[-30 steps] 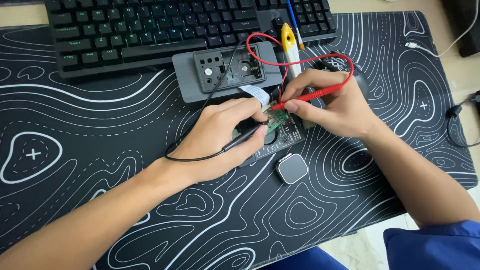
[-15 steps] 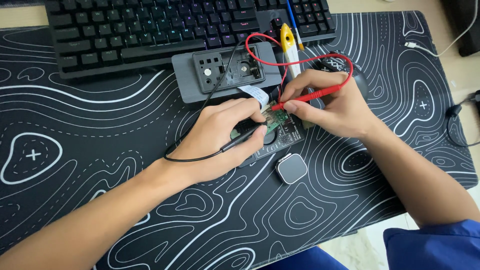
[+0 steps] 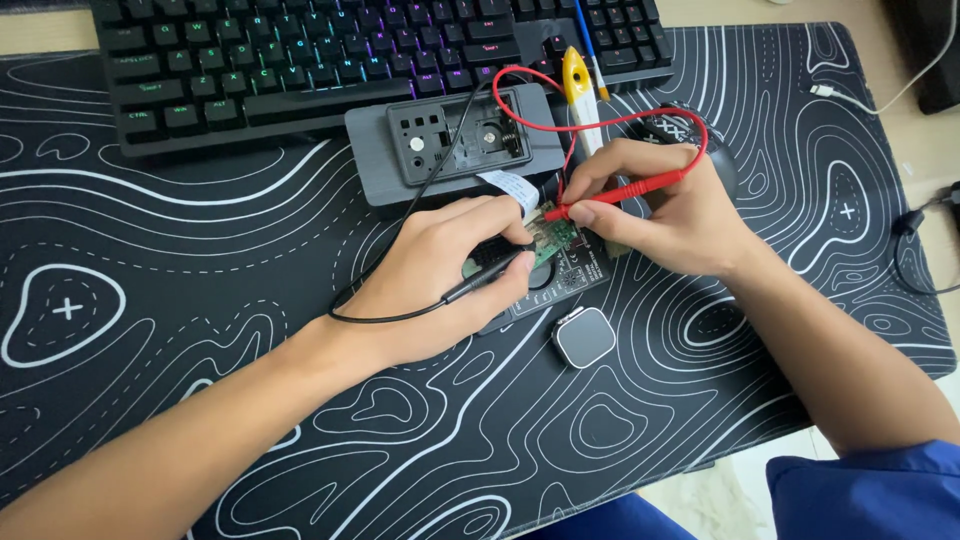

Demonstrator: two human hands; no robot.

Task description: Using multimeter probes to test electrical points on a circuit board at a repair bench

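Red plastic shows between the fingers of the right hand [image 3: 672, 215], pinched narrow around a red probe [image 3: 618, 194] whose tip meets a small green circuit board [image 3: 553, 236]; the fingers of the left hand [image 3: 440, 272] close likewise on a black probe [image 3: 483, 279] angled toward the same board. Nothing has visibly shifted since half a second ago: both hands and both probes keep their places. The board, green with tiny components, lies on a dark square base [image 3: 580, 272] on the patterned black desk mat [image 3: 200, 330] covering the worktop, directly under the fingertips and between the two hands. A white ribbon cable [image 3: 512, 189] runs from it toward a grey open-backed device [image 3: 455, 140]. Just below sits a small rounded-square watch case [image 3: 583, 337]. Red lead [image 3: 600, 118] loops past a yellow-handled tool [image 3: 579, 92] near a backlit black keyboard [image 3: 330, 60].
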